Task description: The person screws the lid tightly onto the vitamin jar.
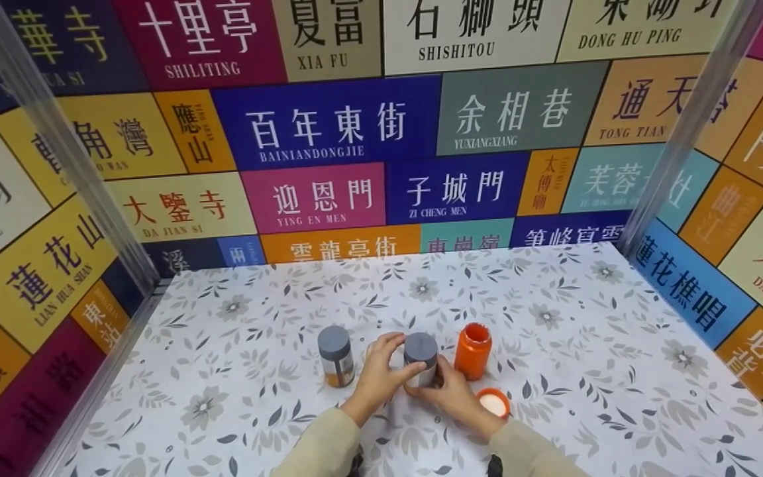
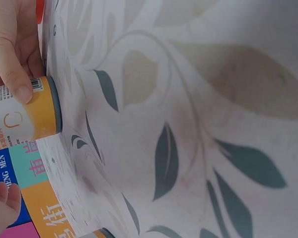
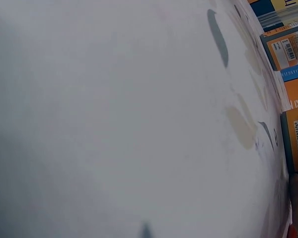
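In the head view a jar (image 1: 420, 354) with a grey lid and an orange-and-white label stands upright on the table. Beside the lid, my left hand (image 1: 381, 371) curls its thumb and fingers about the jar's upper part. My right hand (image 1: 454, 394) holds the same jar low on its right side. From the left wrist view, a right-hand finger presses the label of the jar (image 2: 32, 116). Only the edge of the jar (image 3: 295, 141) shows in the right wrist view. To the right stands an uncapped orange bottle (image 1: 473, 354), with its orange cap (image 1: 493, 402) lying white inside up.
A second grey-lidded jar (image 1: 336, 354) stands left of my hands. The tabletop (image 1: 275, 311) has a pale cloth with leaf and flower prints. Panels with coloured signs (image 1: 322, 126) enclose the back and both sides.
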Tool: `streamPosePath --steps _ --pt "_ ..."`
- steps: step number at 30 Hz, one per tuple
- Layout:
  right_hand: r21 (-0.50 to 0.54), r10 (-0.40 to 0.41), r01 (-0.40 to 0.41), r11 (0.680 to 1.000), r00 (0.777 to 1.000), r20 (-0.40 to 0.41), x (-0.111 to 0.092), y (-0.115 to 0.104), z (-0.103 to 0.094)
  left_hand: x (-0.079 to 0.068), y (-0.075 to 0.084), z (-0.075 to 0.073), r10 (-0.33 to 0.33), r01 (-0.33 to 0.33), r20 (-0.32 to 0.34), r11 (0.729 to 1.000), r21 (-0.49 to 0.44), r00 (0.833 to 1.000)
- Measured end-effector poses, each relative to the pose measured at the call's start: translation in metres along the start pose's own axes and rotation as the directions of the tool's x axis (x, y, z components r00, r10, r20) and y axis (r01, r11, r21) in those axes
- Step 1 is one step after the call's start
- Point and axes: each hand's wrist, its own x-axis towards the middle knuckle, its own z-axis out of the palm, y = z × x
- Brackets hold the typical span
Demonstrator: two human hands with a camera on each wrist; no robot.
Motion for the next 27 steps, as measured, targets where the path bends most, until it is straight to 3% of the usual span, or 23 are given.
streamPosePath --steps 4,8,13,19,22,27 --pt "-0.02 -0.022 0.022 1.0 1.0 0.0 -0.002 -0.005 -0.002 -0.001 0.007 0.006 -0.051 0.052 -0.066 0.999 0.016 0.997" --pt "-0.029 -0.029 0.03 0.999 0.999 0.017 0.001 0.004 -0.003 -0.001 0.014 0.012 -0.089 0.093 -0.139 0.996 0.019 0.986" --pt "-0.079 0.002 -0.001 0.997 1.0 0.016 0.006 0.023 -0.002 -0.001 0.017 0.013 -0.071 0.08 -0.171 0.996 0.047 0.983" --pt "-0.101 -0.017 0.015 0.995 1.0 -0.011 0.009 0.029 0.001 -0.001 0.012 0.008 0.052 -0.046 -0.158 0.998 0.044 0.986" --pt "-0.085 -0.027 0.027 0.996 1.0 -0.009 0.009 0.029 0.002 -0.001 0.008 0.005 0.102 -0.104 -0.116 0.995 -0.005 0.988" --pt "-0.06 0.008 -0.008 0.998 1.0 -0.002 0.009 0.025 0.002 0.0 0.004 -0.001 0.079 -0.079 -0.005 0.995 -0.067 0.997"
